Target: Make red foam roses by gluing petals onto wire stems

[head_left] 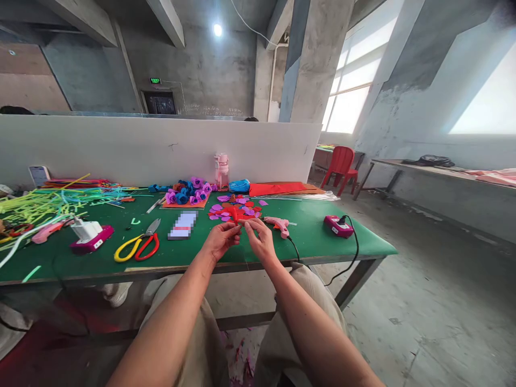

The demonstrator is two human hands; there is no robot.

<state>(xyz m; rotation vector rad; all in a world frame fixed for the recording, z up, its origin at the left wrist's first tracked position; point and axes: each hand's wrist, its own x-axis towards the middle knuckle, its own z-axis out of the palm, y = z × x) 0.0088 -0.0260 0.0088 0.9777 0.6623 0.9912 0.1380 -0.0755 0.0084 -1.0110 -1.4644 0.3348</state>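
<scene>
My left hand (222,239) is closed on the base of a red crepe-paper flower (234,213), held upright over the table's front half. Beside it, my right hand (260,237) is closed, its thumb and fingertips pinching at the flower's right side; the exact spot is hidden by the fingers. Just behind the hands lie loose purple and red paper petals (226,207). A pink glue gun (278,224) rests to the right of my right hand, its cord running off the front edge.
Scissors (145,241), a phone (183,224) and finished purple and blue flowers (189,192) are on the green table (306,247) to the left. Coloured stems (52,199) pile up farther left. A magenta power socket (337,226) sits at right. A pink bottle (221,171) stands by the white partition.
</scene>
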